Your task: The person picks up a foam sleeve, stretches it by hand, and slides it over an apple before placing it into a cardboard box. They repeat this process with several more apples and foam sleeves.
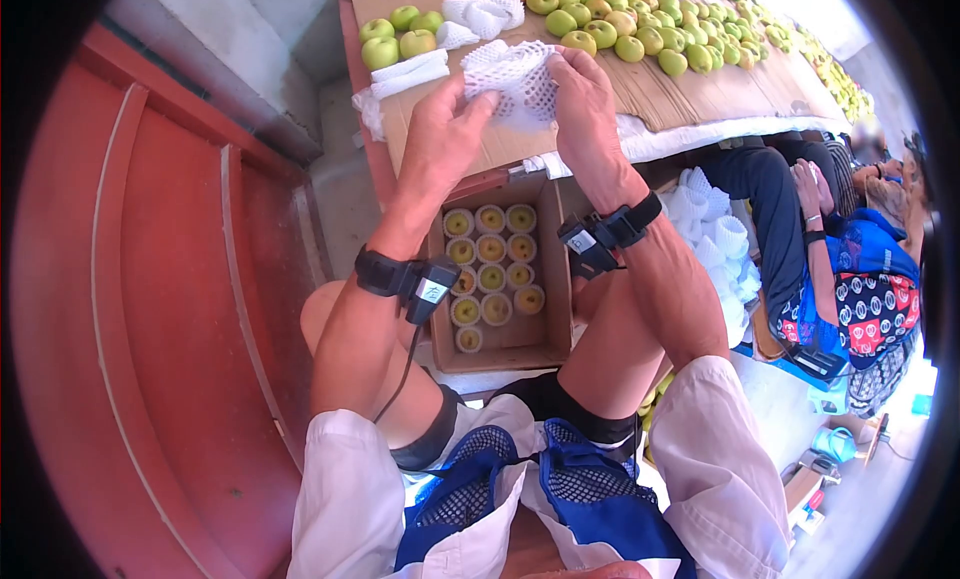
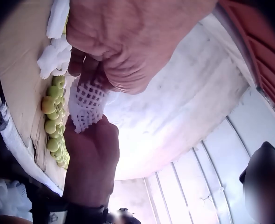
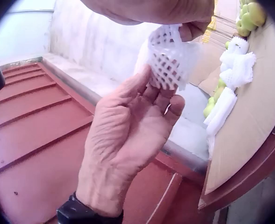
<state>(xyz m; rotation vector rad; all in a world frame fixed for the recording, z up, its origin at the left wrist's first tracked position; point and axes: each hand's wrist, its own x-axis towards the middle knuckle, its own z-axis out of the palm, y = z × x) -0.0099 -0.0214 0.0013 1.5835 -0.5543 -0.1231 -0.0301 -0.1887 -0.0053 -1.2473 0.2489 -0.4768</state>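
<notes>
A white foam fruit net (image 1: 512,77) is held up between both hands over the near edge of the cardboard-covered table. My left hand (image 1: 447,129) pinches its left side between thumb and fingers, and its mesh looks stretched in the right wrist view, where the left palm (image 3: 132,121) faces the camera. On the opposite side my right hand (image 1: 588,114) grips the net's edge. No apple shows through the mesh (image 2: 88,99). Below the hands, a cardboard box (image 1: 555,324) holds rows of apples (image 1: 491,248) in foam nets, with bare cardboard at its lower right.
Loose green apples (image 1: 660,29) cover the table's far side. A few apples (image 1: 380,52) and folded foam nets (image 1: 480,17) lie at its left. More nets (image 1: 715,234) are heaped on the right, beside another seated person (image 1: 765,204). A red panelled door (image 1: 170,309) stands left.
</notes>
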